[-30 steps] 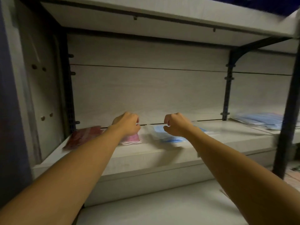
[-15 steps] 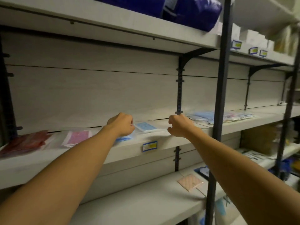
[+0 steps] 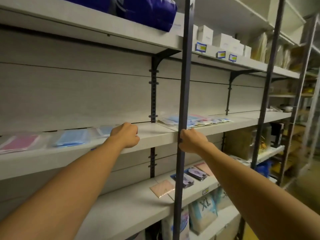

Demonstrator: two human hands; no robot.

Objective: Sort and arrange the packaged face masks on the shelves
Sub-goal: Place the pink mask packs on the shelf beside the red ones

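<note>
On the middle shelf [image 3: 155,134] lie a pink mask pack [image 3: 19,142], a blue mask pack [image 3: 71,138] and a second blue pack [image 3: 104,131] in a row. My left hand [image 3: 126,135] hovers curled in a fist just right of that second blue pack, with nothing seen in it. My right hand [image 3: 193,141], also a fist, is at the shelf's front edge, partly behind a dark upright post [image 3: 183,101]. Further right lies a loose pile of blue and pink mask packs [image 3: 194,119]. Both forearms reach in from below.
On the lower shelf [image 3: 121,210] lie a peach pack [image 3: 162,188], purple packs [image 3: 197,173] and a pink pack [image 3: 203,167]. White boxes [image 3: 223,42] and a dark blue bag [image 3: 149,13] sit on the upper shelf. Bagged goods fill the bottom right.
The view has swung right along the shelving. Both fists moved right with it; the dark red pack has left the view and the blue packs now lie left of my left hand.
</note>
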